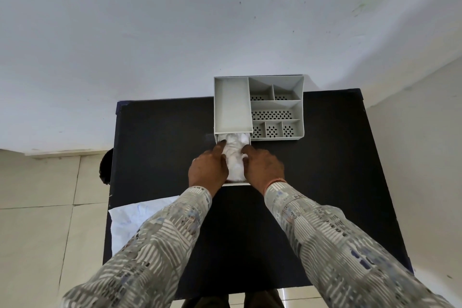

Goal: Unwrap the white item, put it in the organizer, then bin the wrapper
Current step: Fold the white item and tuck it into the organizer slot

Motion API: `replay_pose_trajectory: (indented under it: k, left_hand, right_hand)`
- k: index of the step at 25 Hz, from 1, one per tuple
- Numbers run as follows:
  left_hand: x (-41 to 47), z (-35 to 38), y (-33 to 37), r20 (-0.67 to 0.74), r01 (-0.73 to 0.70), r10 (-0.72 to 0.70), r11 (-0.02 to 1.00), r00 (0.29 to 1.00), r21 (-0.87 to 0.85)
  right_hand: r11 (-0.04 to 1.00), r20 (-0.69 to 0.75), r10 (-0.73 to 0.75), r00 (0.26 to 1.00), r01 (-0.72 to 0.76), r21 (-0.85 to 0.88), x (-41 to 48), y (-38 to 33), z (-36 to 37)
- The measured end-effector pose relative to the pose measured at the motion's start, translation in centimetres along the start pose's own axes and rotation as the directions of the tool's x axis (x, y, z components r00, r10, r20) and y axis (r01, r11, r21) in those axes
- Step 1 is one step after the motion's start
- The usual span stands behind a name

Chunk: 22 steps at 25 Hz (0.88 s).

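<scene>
A grey plastic organizer (276, 105) with several compartments stands at the far edge of the black table (312, 170). Its drawer (235, 184) is pulled out toward me below the tall left compartment. A white crumpled item (235, 157) lies in the drawer. My left hand (208, 170) presses on the item's left side and my right hand (263, 167) on its right side, fingers curled around it. A flat white wrapper (130, 222) lies on the table's near-left corner, partly hidden by my left sleeve.
A dark round object (105, 167) shows beside the table's left edge, on the tiled floor. A white wall rises behind the table. Bare black tabletop stretches to the right of my hands.
</scene>
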<state>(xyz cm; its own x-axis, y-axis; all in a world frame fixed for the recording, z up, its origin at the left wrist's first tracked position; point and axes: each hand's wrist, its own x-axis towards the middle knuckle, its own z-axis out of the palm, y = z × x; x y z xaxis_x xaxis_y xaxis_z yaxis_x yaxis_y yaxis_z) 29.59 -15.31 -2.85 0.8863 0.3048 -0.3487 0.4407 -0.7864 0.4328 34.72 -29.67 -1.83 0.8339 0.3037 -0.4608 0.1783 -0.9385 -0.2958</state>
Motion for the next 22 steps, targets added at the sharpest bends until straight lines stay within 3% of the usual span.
replay_pose_trajectory:
  k: [2,4,7,12,15,19,22]
  left_hand:
    - [-0.8,-0.2,-0.6,-0.024,-0.035,0.032,0.991,0.999,-0.13]
    - [-1.6,-0.4,-1.2,0.054,-0.058,0.069,0.981,0.996,-0.185]
    - [-1.8,0.2,-1.3,0.181,0.017,0.02,0.98,0.983,-0.198]
    - [-0.9,1.2,0.2,0.105,0.091,-0.071,0.977,0.992,-0.193]
    - [-1.2,0.6,-0.2,0.085,0.059,-0.043,0.981,0.995,-0.187]
    - [-2.2,0.2,-0.9,-0.059,0.034,-0.057,0.945,0.997,-0.326]
    - [-2.2,1.3,-0.9,0.033,0.092,-0.086,0.91,0.996,-0.404]
  right_hand:
    - [0.971,0.009,-0.03,1.0,0.027,0.238,-0.4,1.0,0.1]
    - [0.944,0.107,-0.083,0.991,0.044,0.326,-0.9,2.0,-0.2]
    - [0.983,0.175,-0.078,0.982,0.047,0.177,-1.2,2.2,0.2]
    - [1.0,0.058,-0.001,0.998,0.001,0.004,-0.5,-0.4,1.0]
    - [0.999,0.044,0.002,0.999,-0.003,0.045,-1.5,-0.4,0.5]
    - [0.978,-0.116,-0.02,0.993,0.043,0.204,-3.8,0.6,0.0]
    - [0.976,0.016,-0.015,1.0,0.011,0.216,-4.1,0.5,0.9]
